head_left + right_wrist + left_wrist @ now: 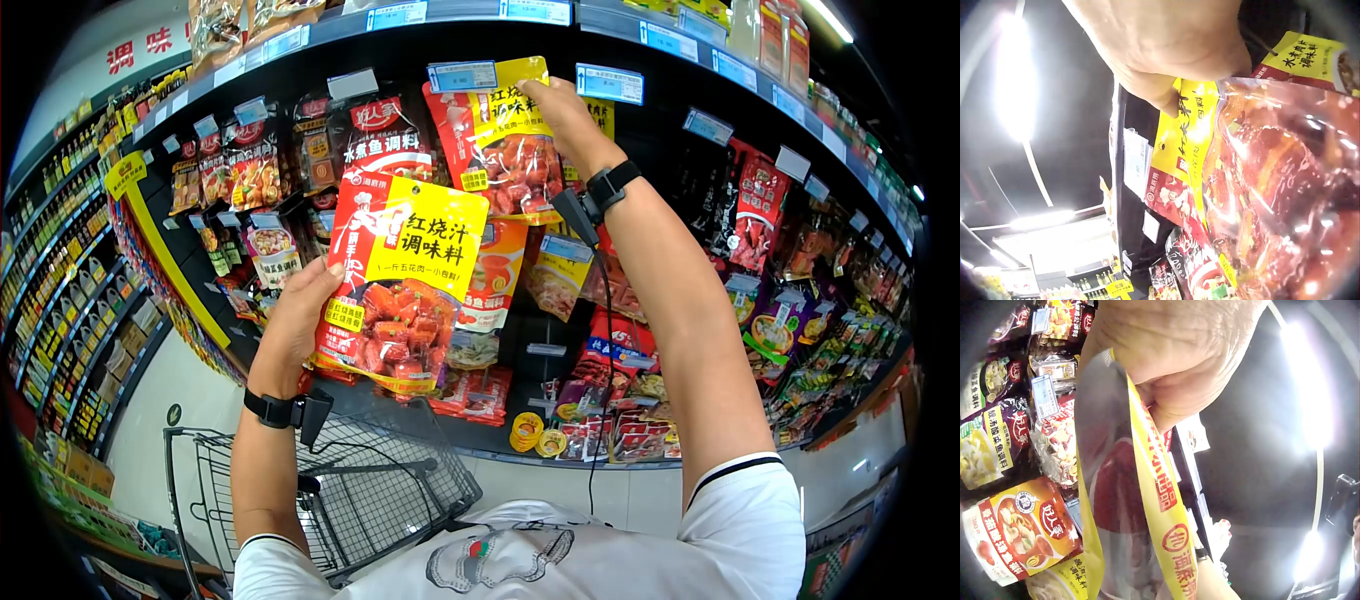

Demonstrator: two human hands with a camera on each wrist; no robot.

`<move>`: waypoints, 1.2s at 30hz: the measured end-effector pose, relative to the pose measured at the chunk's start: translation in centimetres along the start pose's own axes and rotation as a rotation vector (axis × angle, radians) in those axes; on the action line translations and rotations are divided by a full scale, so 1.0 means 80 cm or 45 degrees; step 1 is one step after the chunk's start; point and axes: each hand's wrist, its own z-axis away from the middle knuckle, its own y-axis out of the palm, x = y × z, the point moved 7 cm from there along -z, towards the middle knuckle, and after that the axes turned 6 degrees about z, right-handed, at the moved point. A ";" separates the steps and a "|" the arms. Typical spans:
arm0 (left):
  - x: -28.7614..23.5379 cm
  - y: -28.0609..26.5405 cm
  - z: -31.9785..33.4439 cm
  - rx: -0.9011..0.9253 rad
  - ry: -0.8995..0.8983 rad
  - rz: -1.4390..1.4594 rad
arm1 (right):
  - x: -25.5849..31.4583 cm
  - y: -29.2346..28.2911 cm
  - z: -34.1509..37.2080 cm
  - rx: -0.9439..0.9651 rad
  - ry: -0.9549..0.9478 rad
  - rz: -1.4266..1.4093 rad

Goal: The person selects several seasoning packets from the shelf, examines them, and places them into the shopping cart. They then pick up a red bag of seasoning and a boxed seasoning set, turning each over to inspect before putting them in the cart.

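A yellow and red seasoning packet (410,235) with a picture of braised meat is gripped at its left edge by my left hand (303,318), held up in front of the shelf. The left wrist view shows that packet (1163,494) edge-on under the hand (1179,350). Higher up, my right hand (572,120) pinches the upper right corner of a matching seasoning packet (515,165), among the hanging goods just below the price tags. In the right wrist view, the thumb and fingers lie at the yellow top of this packet (1272,175), beside its hang hole.
Other sauce packets (385,140) hang around both hands, with price tags (610,84) sticking out from the rack. Below stands a wire shopping cart (380,480). Shelves of bottles (70,260) line the left side. A cable (606,380) runs down from the right wrist.
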 end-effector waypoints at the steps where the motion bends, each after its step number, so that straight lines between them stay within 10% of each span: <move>1: 0.001 0.000 -0.001 -0.001 0.004 0.005 | 0.000 0.000 0.001 0.007 0.012 -0.005; 36: 0.034 0.121 0.001 0.133 0.242 0.360 | 0.003 -0.039 0.165 0.175 0.169 -0.443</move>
